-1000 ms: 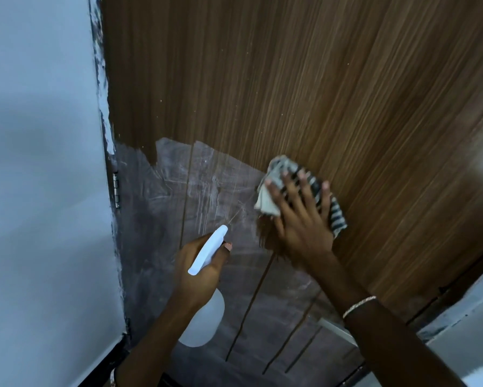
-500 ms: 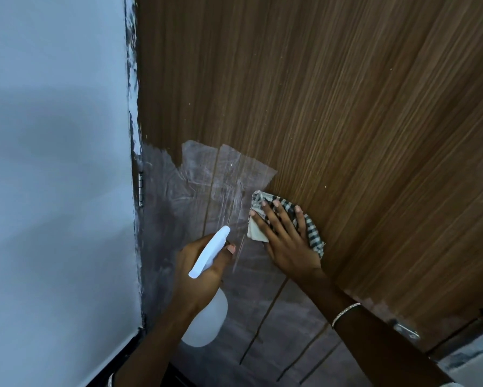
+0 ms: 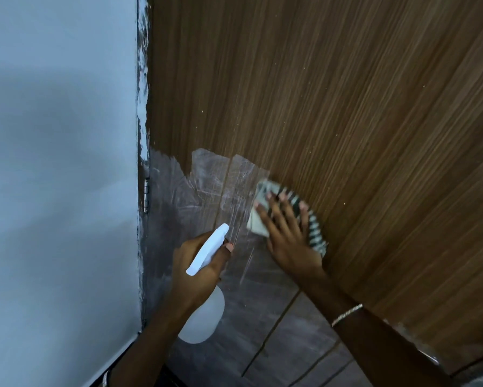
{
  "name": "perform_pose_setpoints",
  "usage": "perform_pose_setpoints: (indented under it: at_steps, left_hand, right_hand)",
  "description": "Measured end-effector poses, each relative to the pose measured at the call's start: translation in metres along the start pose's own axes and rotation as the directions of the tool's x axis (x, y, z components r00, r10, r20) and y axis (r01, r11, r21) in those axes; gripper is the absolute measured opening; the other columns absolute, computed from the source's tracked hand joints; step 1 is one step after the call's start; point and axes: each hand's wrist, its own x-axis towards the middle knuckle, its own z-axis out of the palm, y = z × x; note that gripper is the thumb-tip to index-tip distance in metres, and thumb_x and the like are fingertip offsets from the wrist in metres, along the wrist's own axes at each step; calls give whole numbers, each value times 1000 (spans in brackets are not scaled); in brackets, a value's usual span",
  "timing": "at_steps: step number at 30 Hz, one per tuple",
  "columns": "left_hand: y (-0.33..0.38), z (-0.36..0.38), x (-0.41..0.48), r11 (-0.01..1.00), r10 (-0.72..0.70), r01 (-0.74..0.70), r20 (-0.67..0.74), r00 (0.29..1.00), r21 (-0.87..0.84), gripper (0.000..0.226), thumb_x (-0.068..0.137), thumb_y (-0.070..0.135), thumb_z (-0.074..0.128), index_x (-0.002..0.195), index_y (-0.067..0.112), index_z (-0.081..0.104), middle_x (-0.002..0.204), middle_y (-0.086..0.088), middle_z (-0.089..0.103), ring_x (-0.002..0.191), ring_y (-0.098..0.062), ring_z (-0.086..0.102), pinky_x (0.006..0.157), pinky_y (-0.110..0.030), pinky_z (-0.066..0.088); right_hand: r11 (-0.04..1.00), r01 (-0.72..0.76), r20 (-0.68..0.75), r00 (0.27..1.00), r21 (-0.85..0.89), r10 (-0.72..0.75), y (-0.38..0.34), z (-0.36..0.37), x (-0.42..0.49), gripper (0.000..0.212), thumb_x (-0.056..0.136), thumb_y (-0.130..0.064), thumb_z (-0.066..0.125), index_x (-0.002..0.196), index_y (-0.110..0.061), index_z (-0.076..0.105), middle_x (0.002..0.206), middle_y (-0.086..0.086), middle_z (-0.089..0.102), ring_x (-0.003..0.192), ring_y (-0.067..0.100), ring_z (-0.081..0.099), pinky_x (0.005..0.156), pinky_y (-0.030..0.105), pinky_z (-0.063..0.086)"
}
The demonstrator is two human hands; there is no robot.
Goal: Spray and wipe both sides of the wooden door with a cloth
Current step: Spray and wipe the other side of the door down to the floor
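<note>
checked cloth [image 3: 315, 236] flat on brown wooden door [image 3: 346, 107] (white spray bottle [image 3: 202, 321] beside)

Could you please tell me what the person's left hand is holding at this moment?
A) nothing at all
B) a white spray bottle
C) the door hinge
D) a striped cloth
B: the left hand grips the spray bottle, while the right hand presses the cloth flat on the door.

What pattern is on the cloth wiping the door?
The cloth has a dark-and-white checked, stripy pattern; the head view shows it best.
</note>
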Motion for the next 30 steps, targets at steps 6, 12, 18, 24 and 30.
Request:
perform_pose_setpoints:
  at_steps: [6,12,18,24,30]
  left_hand:
    - [-11,-19,10,998,-55,55,1,998,21,15,85,21,74,83,34,65,67,11,68,61,-15,67,49,-17,52]
    - [-10,-25,25,991,-136,136,-19,991,-10,26,85,21,75,89,41,58,79,11,65,59,-19,66,50,-13,51]
    - [-21,-31,35,997,-68,68,14,998,-35,10,77,36,71,85,35,66,67,5,67,61,-19,68,48,-18,52]
    - [-32,-41,41,990,-136,137,10,991,-28,20,73,40,70,90,32,65,71,11,67,58,-20,65,50,-14,51]
    - [-43,-54,61,992,-123,123,-3,992,-15,19,76,41,78,88,35,66,75,15,68,67,-18,69,53,-17,53]
  right_hand:
    - [1000,12,65,998,-4,-12,-9,0,1,68,104,-38,50,165,-25,22,173,7,13,160,28,6,127,56,-3]
    - [938,-345,-172,925,-1,340,25,-44,114,61,110,-37,34,166,-29,12,173,5,8,159,30,5,127,59,4]
    - [992,-127,-38,991,-8,126,-21,4,58,74,101,-34,53,165,-20,19,172,13,11,159,33,5,126,57,-6]
    - [1000,11,87,996,-29,-9,-40,17,32,78,100,-34,59,165,-24,19,173,7,11,160,28,2,126,54,-9]
    - [937,-348,-164,925,-6,343,-3,-31,149,60,109,-36,32,166,-28,13,173,4,9,159,30,5,127,58,3]
